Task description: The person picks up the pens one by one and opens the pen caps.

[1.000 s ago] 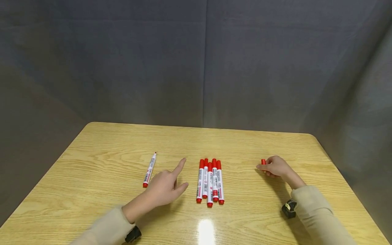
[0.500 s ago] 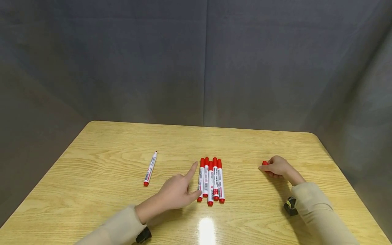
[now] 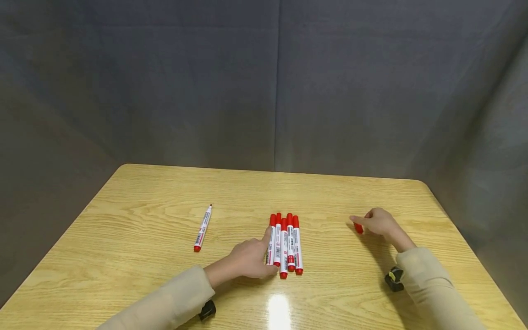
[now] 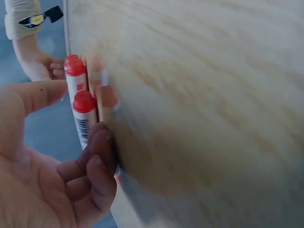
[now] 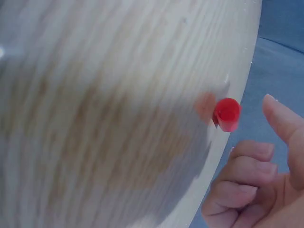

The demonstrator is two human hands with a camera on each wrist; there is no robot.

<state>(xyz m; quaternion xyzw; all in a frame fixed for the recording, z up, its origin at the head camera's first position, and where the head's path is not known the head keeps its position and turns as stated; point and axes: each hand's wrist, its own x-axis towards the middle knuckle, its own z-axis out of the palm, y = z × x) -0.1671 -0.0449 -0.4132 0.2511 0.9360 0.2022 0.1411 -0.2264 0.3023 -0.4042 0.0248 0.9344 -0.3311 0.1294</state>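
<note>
Smooth dark grey cloth (image 3: 264, 91) hangs behind a table (image 3: 103, 256) of pale, streaky wood grain with rounded far corners. Two beige cloth sleeves reach in from the near side, left sleeve (image 3: 173, 293) and right sleeve (image 3: 433, 279). At the middle, the left hand (image 3: 252, 259) has index finger and thumb spread along the leftmost of five capped markers (image 3: 284, 247), slim white plastic cylinders with red caps, lying side by side. Farther right, the right hand (image 3: 379, 222) pinches nothing, its digits apart just beside a hollow red cap (image 3: 358, 228) on the wood. Left of the row lies an uncapped marker (image 3: 203, 229), dark tip pointing far.
</note>
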